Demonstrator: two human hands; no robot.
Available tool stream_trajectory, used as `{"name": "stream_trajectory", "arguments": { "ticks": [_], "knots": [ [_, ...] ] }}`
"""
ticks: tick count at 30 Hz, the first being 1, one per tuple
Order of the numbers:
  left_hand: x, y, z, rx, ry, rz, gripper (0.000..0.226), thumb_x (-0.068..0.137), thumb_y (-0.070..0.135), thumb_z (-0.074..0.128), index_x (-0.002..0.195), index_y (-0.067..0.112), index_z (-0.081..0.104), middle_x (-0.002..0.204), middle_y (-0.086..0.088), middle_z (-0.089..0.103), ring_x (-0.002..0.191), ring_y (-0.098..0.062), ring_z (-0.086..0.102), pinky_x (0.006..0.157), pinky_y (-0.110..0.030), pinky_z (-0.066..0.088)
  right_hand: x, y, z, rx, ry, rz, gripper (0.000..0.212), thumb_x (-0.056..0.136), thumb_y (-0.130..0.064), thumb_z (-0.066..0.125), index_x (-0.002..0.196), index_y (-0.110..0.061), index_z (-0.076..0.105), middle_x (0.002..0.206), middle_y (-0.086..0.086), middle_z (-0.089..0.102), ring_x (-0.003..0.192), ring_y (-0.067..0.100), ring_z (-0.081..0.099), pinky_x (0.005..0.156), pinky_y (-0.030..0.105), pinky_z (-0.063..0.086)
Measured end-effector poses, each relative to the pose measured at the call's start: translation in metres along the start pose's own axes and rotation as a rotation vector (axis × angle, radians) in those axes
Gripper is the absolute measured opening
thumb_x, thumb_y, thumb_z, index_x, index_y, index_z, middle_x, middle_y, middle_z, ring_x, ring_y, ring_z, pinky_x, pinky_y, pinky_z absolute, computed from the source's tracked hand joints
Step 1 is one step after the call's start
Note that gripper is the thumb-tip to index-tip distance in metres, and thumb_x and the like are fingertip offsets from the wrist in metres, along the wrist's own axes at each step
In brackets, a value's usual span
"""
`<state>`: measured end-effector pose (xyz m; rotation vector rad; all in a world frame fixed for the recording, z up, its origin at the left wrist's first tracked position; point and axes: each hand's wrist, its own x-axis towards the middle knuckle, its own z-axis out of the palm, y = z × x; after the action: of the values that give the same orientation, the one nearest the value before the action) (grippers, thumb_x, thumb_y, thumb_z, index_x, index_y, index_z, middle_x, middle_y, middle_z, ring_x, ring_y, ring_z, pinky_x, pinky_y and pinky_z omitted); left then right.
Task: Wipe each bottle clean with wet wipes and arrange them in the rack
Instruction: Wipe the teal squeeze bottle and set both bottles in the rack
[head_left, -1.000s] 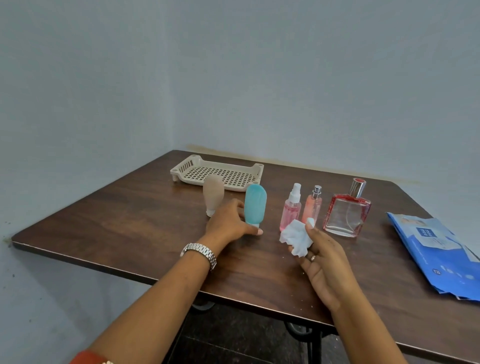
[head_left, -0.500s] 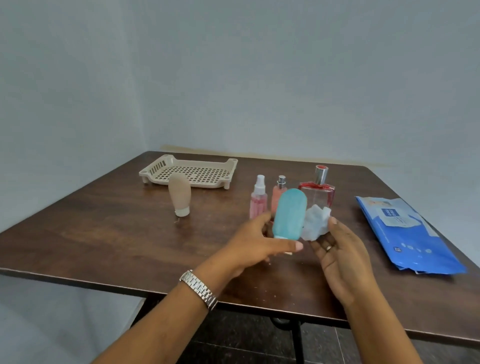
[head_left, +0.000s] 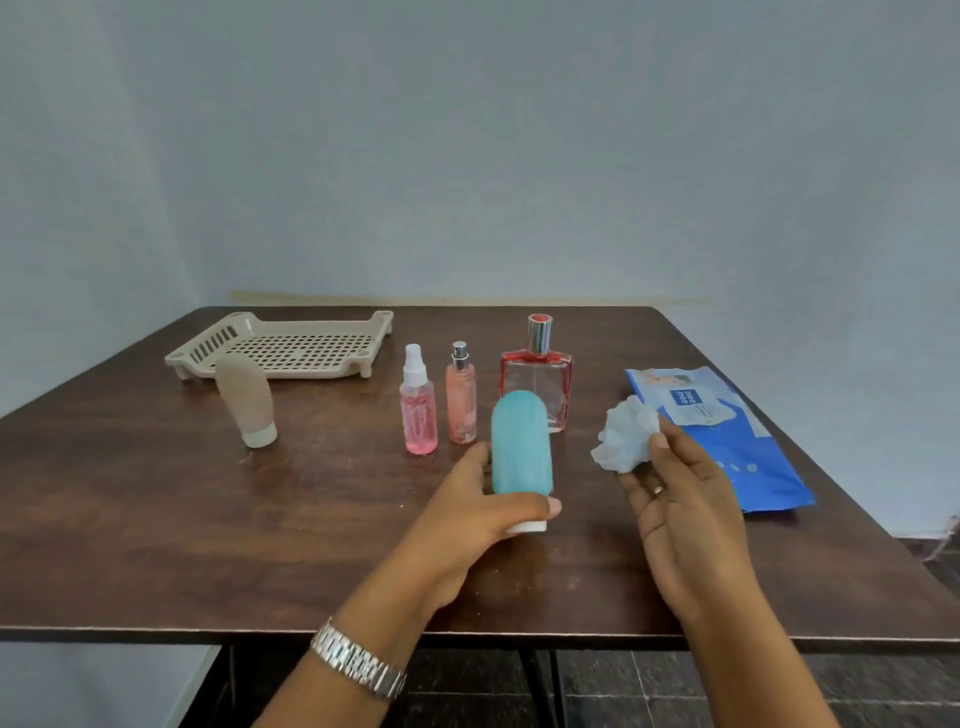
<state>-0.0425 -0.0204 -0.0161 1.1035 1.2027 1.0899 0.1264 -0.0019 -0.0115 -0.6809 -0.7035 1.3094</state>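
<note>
My left hand (head_left: 467, 514) grips a teal squeeze bottle (head_left: 521, 447) near its white cap, holding it upright, cap down, above the table. My right hand (head_left: 680, 499) pinches a crumpled white wet wipe (head_left: 626, 434) a short way to the right of the bottle, not touching it. On the table stand a beige squeeze bottle (head_left: 247, 402), a pink spray bottle (head_left: 418, 405), a slim peach spray bottle (head_left: 461, 397) and a square glass perfume bottle (head_left: 537, 374). The beige perforated rack (head_left: 285, 345) sits empty at the back left.
A blue pack of wet wipes (head_left: 727, 441) lies flat on the right side of the dark wooden table (head_left: 130, 493). A grey wall runs behind the table's far edge. Dark tiled floor shows below the front edge.
My left hand picked the teal bottle up from beside the beige one and carried it toward me. The right hand with the wipe was against the bottle and has drawn away to the right.
</note>
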Motion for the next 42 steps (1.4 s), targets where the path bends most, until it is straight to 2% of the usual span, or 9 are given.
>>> {"name": "stream_trajectory", "arguments": {
  "ticks": [6, 12, 16, 21, 26, 31, 35, 37, 42],
  "knots": [
    [-0.007, -0.013, 0.003, 0.117, 0.099, 0.142, 0.062, 0.057, 0.026, 0.076, 0.115, 0.035, 0.055, 0.109, -0.001, 0.065, 0.100, -0.019, 0.064, 0.087, -0.039, 0.055, 0.004, 0.013, 0.022, -0.826, -0.279, -0.469, 0.033, 0.093, -0.009, 0.052, 0.115, -0.032, 0.063, 0.112, -0.011, 0.066, 0.107, 0.002, 0.058, 0.091, 0.023, 0.047],
    [-0.010, -0.017, 0.008, 0.161, 0.211, 0.228, 0.060, 0.060, 0.024, 0.068, 0.117, 0.039, 0.054, 0.104, 0.004, 0.064, 0.091, -0.015, 0.063, 0.079, -0.036, 0.054, 0.016, 0.014, 0.047, -1.184, -0.351, -0.695, 0.036, 0.090, -0.004, 0.055, 0.118, -0.025, 0.064, 0.121, 0.006, 0.058, 0.112, 0.005, 0.045, 0.088, -0.003, 0.030],
    [-0.008, -0.019, 0.005, 0.157, 0.208, 0.218, 0.061, 0.060, 0.021, 0.071, 0.119, 0.033, 0.057, 0.104, 0.002, 0.068, 0.093, -0.019, 0.065, 0.084, -0.046, 0.055, 0.016, 0.020, 0.052, -1.357, -0.416, -0.722, 0.034, 0.090, -0.004, 0.052, 0.118, -0.019, 0.064, 0.118, 0.005, 0.062, 0.118, 0.018, 0.046, 0.090, 0.019, 0.040],
    [-0.004, -0.024, 0.002, 0.129, 0.225, 0.200, 0.045, 0.063, 0.017, 0.075, 0.106, 0.025, 0.064, 0.097, -0.001, 0.072, 0.091, -0.019, 0.069, 0.083, -0.049, 0.055, -0.003, 0.034, 0.052, -1.531, -0.505, -0.900, 0.039, 0.075, -0.007, 0.041, 0.101, -0.015, 0.070, 0.104, -0.004, 0.070, 0.110, 0.014, 0.042, 0.091, 0.010, 0.030],
    [-0.005, -0.025, 0.006, 0.133, 0.312, 0.262, 0.041, 0.074, 0.011, 0.072, 0.111, 0.026, 0.061, 0.100, 0.005, 0.070, 0.094, -0.008, 0.067, 0.085, -0.035, 0.056, -0.019, 0.033, 0.054, -1.554, -0.579, -1.003, 0.043, 0.071, -0.013, 0.036, 0.098, -0.013, 0.069, 0.099, -0.002, 0.070, 0.107, 0.015, 0.038, 0.095, 0.020, 0.029],
    [-0.007, -0.022, 0.006, 0.054, 0.264, 0.280, 0.067, 0.073, -0.001, 0.073, 0.107, 0.051, 0.049, 0.105, 0.015, 0.068, 0.099, 0.002, 0.064, 0.083, -0.021, 0.053, -0.015, 0.029, 0.047, -1.559, -0.703, -0.985, 0.035, 0.072, -0.008, 0.055, 0.103, -0.014, 0.069, 0.106, -0.003, 0.069, 0.110, 0.014, 0.039, 0.100, 0.018, 0.026],
    [-0.005, -0.021, 0.001, -0.022, 0.201, 0.224, 0.078, 0.064, -0.005, 0.079, 0.128, 0.030, 0.053, 0.115, 0.001, 0.067, 0.102, -0.015, 0.066, 0.091, -0.036, 0.053, 0.004, 0.014, 0.048, -1.577, -0.618, -0.843, 0.040, 0.069, -0.006, 0.061, 0.107, -0.015, 0.069, 0.110, 0.001, 0.068, 0.110, 0.019, 0.049, 0.093, 0.027, 0.046],
    [-0.003, -0.020, -0.002, -0.040, 0.171, 0.203, 0.084, 0.059, 0.003, 0.081, 0.134, 0.022, 0.050, 0.120, -0.001, 0.064, 0.105, -0.016, 0.064, 0.094, -0.036, 0.052, 0.011, 0.005, 0.051, -1.617, -0.505, -0.655, 0.043, 0.079, -0.009, 0.065, 0.121, -0.019, 0.061, 0.124, 0.002, 0.060, 0.120, 0.019, 0.044, 0.101, 0.033, 0.043],
    [-0.003, -0.019, -0.004, -0.119, 0.105, 0.191, 0.054, 0.070, -0.014, 0.071, 0.114, 0.013, 0.062, 0.101, -0.010, 0.072, 0.091, -0.021, 0.069, 0.074, -0.030, 0.056, -0.003, 0.027, 0.050, -1.564, -0.601, -0.774, 0.041, 0.073, -0.003, 0.065, 0.112, -0.016, 0.067, 0.111, 0.000, 0.068, 0.111, 0.009, 0.041, 0.096, 0.012, 0.031]
  ]
}}
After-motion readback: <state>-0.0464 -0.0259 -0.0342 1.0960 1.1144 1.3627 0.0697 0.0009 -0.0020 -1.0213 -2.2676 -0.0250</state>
